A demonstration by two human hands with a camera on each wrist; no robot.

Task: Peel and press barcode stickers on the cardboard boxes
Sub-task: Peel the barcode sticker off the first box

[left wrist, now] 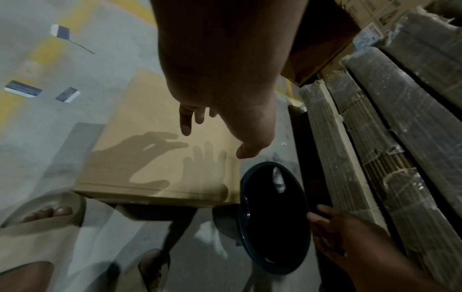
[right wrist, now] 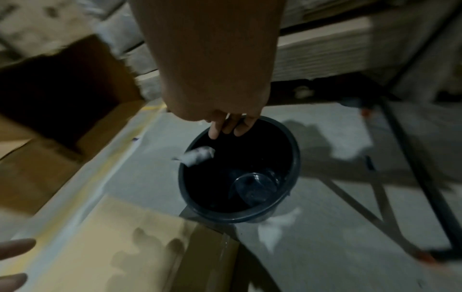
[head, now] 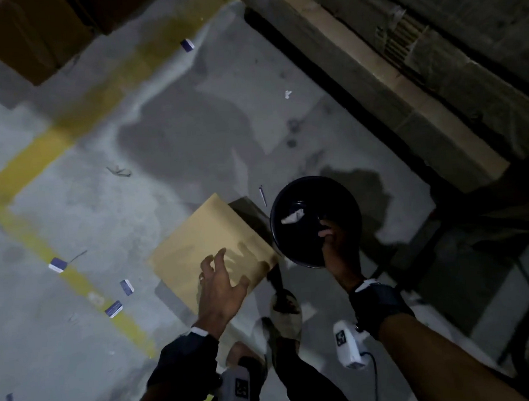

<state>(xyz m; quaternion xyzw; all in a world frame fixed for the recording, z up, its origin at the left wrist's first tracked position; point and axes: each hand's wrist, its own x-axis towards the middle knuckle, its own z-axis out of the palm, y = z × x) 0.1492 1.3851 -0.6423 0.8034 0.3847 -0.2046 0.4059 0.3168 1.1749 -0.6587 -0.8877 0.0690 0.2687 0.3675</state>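
Holding dark bucket (head: 315, 221) by rim, right hand (head: 339, 245) | left hand (head: 222, 286) spread open over cardboard box (head: 210, 245), probably to steady it

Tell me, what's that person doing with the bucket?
The right hand holds a dark bucket by its rim, just above the floor, with a white scrap inside. The left hand is spread open over a cardboard box. No sticker on that box shows yet.
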